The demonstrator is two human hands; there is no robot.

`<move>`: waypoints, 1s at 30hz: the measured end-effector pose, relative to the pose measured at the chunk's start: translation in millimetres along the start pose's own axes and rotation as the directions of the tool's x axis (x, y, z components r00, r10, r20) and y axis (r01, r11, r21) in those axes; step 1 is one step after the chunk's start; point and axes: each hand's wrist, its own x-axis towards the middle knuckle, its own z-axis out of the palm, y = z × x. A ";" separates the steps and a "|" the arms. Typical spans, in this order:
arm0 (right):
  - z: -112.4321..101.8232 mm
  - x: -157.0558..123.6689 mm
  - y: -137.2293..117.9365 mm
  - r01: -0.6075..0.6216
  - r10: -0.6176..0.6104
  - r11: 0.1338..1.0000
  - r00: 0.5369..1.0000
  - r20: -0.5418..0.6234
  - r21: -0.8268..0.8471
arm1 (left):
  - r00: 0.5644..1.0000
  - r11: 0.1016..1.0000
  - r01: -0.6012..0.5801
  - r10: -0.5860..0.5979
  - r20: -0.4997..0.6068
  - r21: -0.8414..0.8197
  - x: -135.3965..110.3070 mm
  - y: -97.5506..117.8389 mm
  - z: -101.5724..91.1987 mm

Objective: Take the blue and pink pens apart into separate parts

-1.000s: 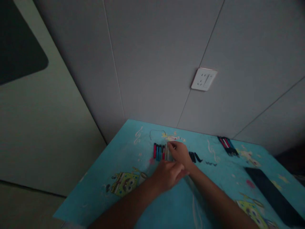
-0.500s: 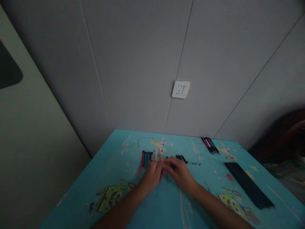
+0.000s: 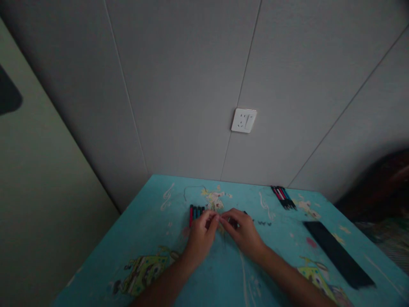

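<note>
My left hand point(image 3: 202, 233) and my right hand point(image 3: 240, 229) meet fingertip to fingertip above the middle of the table. Both are closed in a pinch, and whatever sits between the fingers is too small and dim to make out. Just beyond my left hand lies a row of red and teal pen barrels point(image 3: 194, 212) with dark ends, partly covered by it. Thin pale sticks point(image 3: 210, 207) lie beside the row. Past my right hand, small black pieces point(image 3: 245, 212) are mostly hidden, and a few tiny dark bits point(image 3: 264, 223) lie in a line to their right.
A group of pens point(image 3: 283, 198), red, white and blue with black parts, lies at the back right. A long black strip point(image 3: 338, 253) lies on the right side of the cartoon-print turquoise tablecloth point(image 3: 220, 281). The wall behind carries a white socket point(image 3: 243, 120).
My left hand has turned slightly, its fingers now curled up to my right fingertips. Both hands stay together. The view has shifted a little.
</note>
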 end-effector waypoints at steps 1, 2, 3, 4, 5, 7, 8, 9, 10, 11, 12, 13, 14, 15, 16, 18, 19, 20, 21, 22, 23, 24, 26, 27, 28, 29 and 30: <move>0.3 -2.1 0.4 0.001 -0.001 1.000 1.000 -0.007 -0.002 | 1.000 1.000 0.000 0.000 -0.002 -0.006 -1.0 -1.0 0.5; 0.3 -4.3 0.9 -0.001 0.001 1.000 1.000 -0.014 -0.004 | 1.000 1.000 -0.004 0.004 -0.007 -0.001 -2.1 -1.7 1.0; -0.1 -6.5 1.6 -0.002 0.002 1.000 1.000 -0.019 -0.007 | 1.000 1.000 -0.009 0.009 -0.008 0.015 -3.1 -2.2 1.5; -0.7 -8.8 2.6 -0.003 0.002 1.000 1.000 -0.017 -0.010 | 1.000 0.999 -0.010 0.010 -0.007 0.034 -4.1 -2.4 2.2; -1.7 -11.2 3.7 -0.001 0.001 1.000 1.000 -0.012 -0.011 | 1.000 0.999 -0.007 0.007 0.002 0.050 -5.2 -2.4 3.1; -4.6 -16.1 6.2 0.005 -0.005 1.000 1.000 0.007 -0.011 | 1.000 0.998 0.002 -0.004 0.025 0.067 -7.5 -2.4 5.3; -6.7 -18.9 7.5 0.009 -0.008 1.000 1.000 0.015 -0.010 | 0.999 0.997 0.003 -0.006 0.037 0.072 -8.8 -2.6 6.3; -9.4 -21.9 8.7 0.015 -0.015 1.000 1.000 0.022 -0.010 | 0.999 0.997 0.000 -0.004 0.046 0.082 -10.1 -2.9 6.9; -12.8 -25.4 9.8 0.023 -0.023 1.000 0.999 0.027 -0.009 | 0.999 0.995 -0.011 0.006 0.049 0.103 -11.4 -3.3 6.8; -17.1 -29.5 10.7 0.032 -0.032 0.999 0.999 0.029 -0.008 | 0.999 0.990 -0.028 0.022 0.048 0.138 -12.4 -3.7 5.8; -22.4 -34.1 11.6 0.041 -0.041 0.999 0.999 0.029 -0.008 | 0.998 0.981 -0.052 0.045 0.040 0.187 -12.9 -3.8 3.8; -28.6 -39.5 12.5 0.047 -0.046 0.999 0.999 0.026 -0.009 | 0.997 0.966 -0.080 0.075 0.030 0.246 -12.6 -3.6 0.8; -35.7 -45.3 13.7 0.048 -0.048 0.999 0.999 0.020 -0.013 | 0.993 0.944 -0.114 0.113 0.020 0.311 -11.3 -3.0 -3.0; -43.6 -51.7 15.3 0.044 -0.043 0.999 0.999 0.015 -0.022 | 0.988 0.915 -0.147 0.155 0.010 0.376 -8.5 -2.0 -7.3; -52.3 -58.2 17.5 0.036 -0.035 0.999 0.999 0.010 -0.037 | 0.983 0.883 -0.173 0.182 0.023 0.437 -4.1 -0.6 -11.8; -71.8 -70.7 25.1 0.012 -0.010 0.995 1.000 0.016 -0.103 | 0.974 0.809 -0.208 0.222 0.041 0.550 10.2 2.3 -20.0; -82.7 -76.4 31.0 -0.007 0.011 0.987 1.000 0.020 -0.160 | 0.970 0.769 -0.224 0.234 0.062 0.599 19.9 3.5 -23.3; -94.6 -81.8 38.6 -0.032 0.038 0.972 0.999 0.019 -0.235 | 0.969 0.733 -0.244 0.217 0.121 0.635 31.0 4.1 -25.9; -107.4 -87.0 48.0 -0.067 0.073 0.943 0.997 0.006 -0.326 | 0.964 0.698 -0.265 0.195 0.180 0.665 43.2 4.1 -27.9; -121.1 -92.5 59.2 -0.112 0.113 0.899 0.993 -0.023 -0.423 | 0.962 0.662 -0.271 0.179 0.205 0.699 56.0 3.3 -29.4; -135.5 -98.9 72.0 -0.165 0.150 0.839 0.986 -0.071 -0.518 | 0.963 0.625 -0.269 0.149 0.226 0.733 68.9 1.7 -30.5; -150.2 -106.3 86.0 -0.226 0.192 0.762 0.974 -0.121 -0.607 | 0.959 0.585 -0.278 0.119 0.258 0.762 81.5 -0.6 -31.3; -178.3 -124.6 115.4 -0.368 0.290 0.593 0.927 -0.236 -0.717 | 0.956 0.516 -0.286 0.095 0.277 0.808 104.6 -6.8 -32.2; -190.3 -135.1 129.6 -0.431 0.343 0.518 0.896 -0.283 -0.739 | 0.953 0.498 -0.293 0.079 0.294 0.816 114.6 -10.2 -32.2; -200.2 -145.6 142.6 -0.492 0.392 0.451 0.859 -0.330 -0.744 | 0.951 0.485 -0.298 0.072 0.302 0.822 123.5 -13.5 -31.9; -207.7 -155.5 154.0 -0.528 0.442 0.411 0.828 -0.345 -0.743 | 0.948 0.475 -0.303 0.063 0.312 0.826 131.2 -16.4 -31.3; -212.8 -164.2 163.6 -0.550 0.489 0.401 0.805 -0.336 -0.733 | 0.947 0.467 -0.304 0.052 0.318 0.830 137.9 -19.1 -30.3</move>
